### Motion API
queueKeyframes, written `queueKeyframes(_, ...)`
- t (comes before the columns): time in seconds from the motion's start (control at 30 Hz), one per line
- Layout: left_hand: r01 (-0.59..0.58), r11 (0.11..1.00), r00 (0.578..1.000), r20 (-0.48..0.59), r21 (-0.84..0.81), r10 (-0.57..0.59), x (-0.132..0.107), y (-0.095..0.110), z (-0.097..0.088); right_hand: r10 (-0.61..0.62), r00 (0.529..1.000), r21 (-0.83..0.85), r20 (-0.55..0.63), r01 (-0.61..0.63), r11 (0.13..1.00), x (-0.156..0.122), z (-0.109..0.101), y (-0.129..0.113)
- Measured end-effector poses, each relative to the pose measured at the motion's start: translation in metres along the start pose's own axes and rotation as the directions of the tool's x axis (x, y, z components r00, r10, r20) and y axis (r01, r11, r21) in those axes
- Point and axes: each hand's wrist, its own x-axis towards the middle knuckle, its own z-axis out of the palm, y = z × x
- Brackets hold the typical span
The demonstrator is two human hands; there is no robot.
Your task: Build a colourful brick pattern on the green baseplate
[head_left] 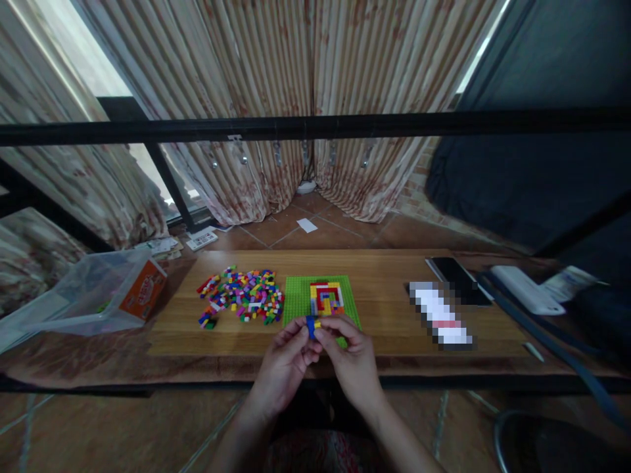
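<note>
blue brick [310,327]: grasped in left fingers [298,339] | yellow brick [317,324]: against it, pinched in right fingers [326,337] | green baseplate [298,294]: beyond, partly hidden behind fingers | brick pile [254,295]: leftward on surface [384,289]

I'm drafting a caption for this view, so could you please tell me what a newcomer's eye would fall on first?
Probably the heap of multicoloured bricks, spread over the left part of the wooden tabletop. Next would come the green baseplate to its right, bearing a squarish brick pattern. At the baseplate's near edge, the left hand and right hand hold small blue and yellow bricks between them.
</note>
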Motion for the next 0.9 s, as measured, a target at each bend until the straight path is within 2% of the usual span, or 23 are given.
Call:
queueKeyframes(0.13, -0.105, 0.982, 0.994, -0.021, 0.159, 0.110, -0.003, -0.003, 0.006, -0.040, 0.999, -0.073, 0.003, 0.040, 0.997, -0.007, -0.009, 0.001)
queueKeyframes(0.3, -0.249, 0.873, 0.963, 0.011, 0.419, 0.269, 0.000, 0.004, 0.009, -0.034, 0.996, -0.200, 0.080, 0.049, 0.978, -0.010, -0.018, -0.009)
queueKeyframes(0.4, -0.249, 0.868, 0.967, 0.067, 0.429, 0.245, 0.001, 0.006, 0.008, 0.012, 0.991, -0.159, 0.134, 0.009, 0.987, -0.012, -0.022, -0.010)
queueKeyframes(0.6, -0.132, 0.915, 0.986, 0.143, 0.382, 0.082, 0.000, -0.007, 0.007, 0.149, 0.966, 0.117, 0.212, -0.176, 0.977, -0.019, -0.034, -0.001)
queueKeyframes(0.7, -0.132, 0.909, 0.990, 0.104, 0.395, 0.099, 0.005, -0.011, 0.009, 0.199, 0.973, 0.093, 0.114, -0.209, 0.973, -0.018, -0.048, 0.010)
queueKeyframes(0.8, -0.168, 0.874, 0.986, 0.058, 0.456, 0.159, 0.020, -0.007, 0.010, 0.196, 0.979, -0.052, -0.051, -0.199, 0.979, -0.010, -0.066, 0.027)
queueKeyframes(0.9, -0.261, 0.744, 0.962, 0.100, 0.615, 0.254, 0.041, 0.000, 0.011, 0.163, 0.978, -0.237, -0.134, -0.191, 0.953, 0.003, -0.082, 0.045)
